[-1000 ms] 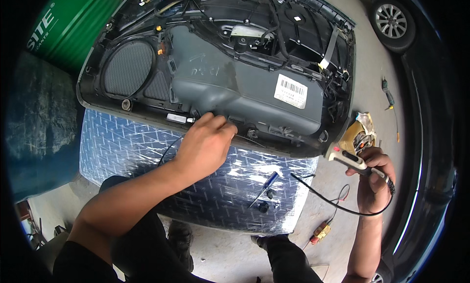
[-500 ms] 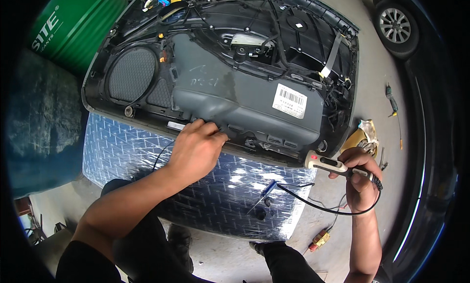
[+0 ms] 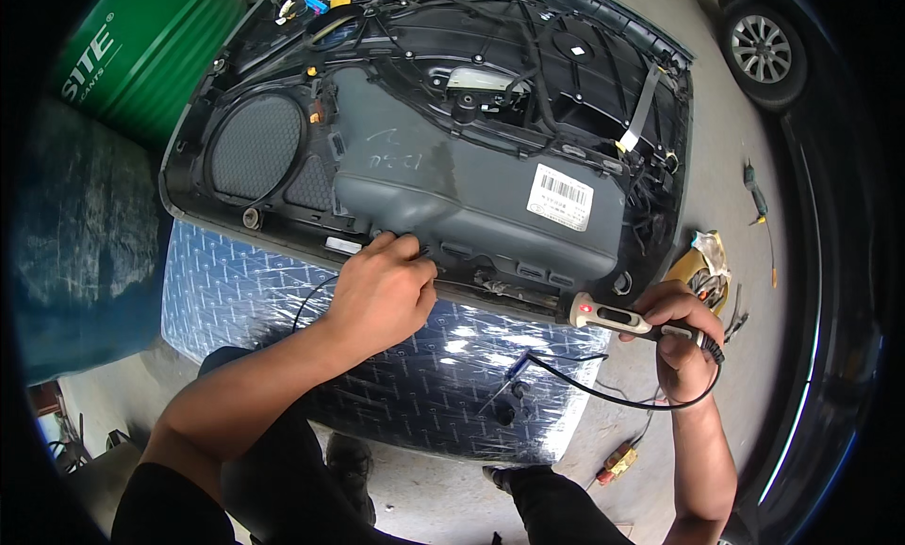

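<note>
A dark car door panel [image 3: 471, 191], its inner side up, lies before me with a grey moulded cover and a round speaker grille [image 3: 256, 147] on it. My left hand [image 3: 382, 281] is at the panel's near edge, fingers curled and closed there; their tips are hidden, and what they pinch cannot be made out. A small white piece [image 3: 342, 245] sits beside its fingertips. My right hand [image 3: 681, 336] grips a white-and-black corded hand tool [image 3: 611, 316] with a glowing red light. Its front end points left, close to the panel's near right corner.
Under the panel is a film-wrapped blue patterned surface [image 3: 236, 286], bearing a blue-handled screwdriver [image 3: 514, 368] and small black parts [image 3: 505, 415]. A green drum [image 3: 156, 50] stands left, a dark car [image 3: 839, 290] right. On the floor lie a yellow bag [image 3: 707, 272] and a red-yellow clamp [image 3: 617, 462].
My right hand has moved the corded tool left, its front end now nearer the panel's edge. My left hand has stayed at nearly the same spot, shifting only slightly.
</note>
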{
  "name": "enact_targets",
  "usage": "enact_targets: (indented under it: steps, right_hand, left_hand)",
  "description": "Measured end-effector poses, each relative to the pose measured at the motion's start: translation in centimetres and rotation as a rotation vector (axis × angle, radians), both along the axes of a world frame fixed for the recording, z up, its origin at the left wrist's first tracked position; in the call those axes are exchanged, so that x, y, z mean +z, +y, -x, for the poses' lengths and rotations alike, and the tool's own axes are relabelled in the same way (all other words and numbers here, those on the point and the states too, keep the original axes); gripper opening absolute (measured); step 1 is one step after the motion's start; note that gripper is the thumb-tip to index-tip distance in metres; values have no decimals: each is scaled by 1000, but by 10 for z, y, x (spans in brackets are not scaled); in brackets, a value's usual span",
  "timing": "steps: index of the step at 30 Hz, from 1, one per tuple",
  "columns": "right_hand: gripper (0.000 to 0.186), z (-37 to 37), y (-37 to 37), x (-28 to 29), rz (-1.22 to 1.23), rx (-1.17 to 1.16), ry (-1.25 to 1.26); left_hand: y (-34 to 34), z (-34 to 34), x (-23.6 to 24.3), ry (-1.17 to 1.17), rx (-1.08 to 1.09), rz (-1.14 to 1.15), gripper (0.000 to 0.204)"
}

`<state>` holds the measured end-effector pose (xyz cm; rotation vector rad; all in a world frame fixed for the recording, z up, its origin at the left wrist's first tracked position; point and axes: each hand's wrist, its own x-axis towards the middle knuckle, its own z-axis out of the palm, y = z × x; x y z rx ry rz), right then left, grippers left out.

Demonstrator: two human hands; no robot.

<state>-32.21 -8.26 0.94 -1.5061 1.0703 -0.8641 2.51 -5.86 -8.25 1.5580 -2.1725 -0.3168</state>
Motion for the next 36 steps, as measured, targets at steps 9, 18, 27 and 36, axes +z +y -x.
enact_targets:
  steps: [9,18,27,36]
  right_hand:
    - [32,3,-3,-6,24,-6,55]
    - [31,-2,-8,-6,28,28,23]
    - [29,-10,-9,-6,79,64,53]
    - [27,-16,-11,1,158,96,114]
  left_hand:
    - [1,3,0,-38,34,-22,8]
    - [0,2,-2,11,43,-21,8]
    - [-2,-2,0,55,32,-31,8]
    - [-2,-4,0,49,12,-29,9]
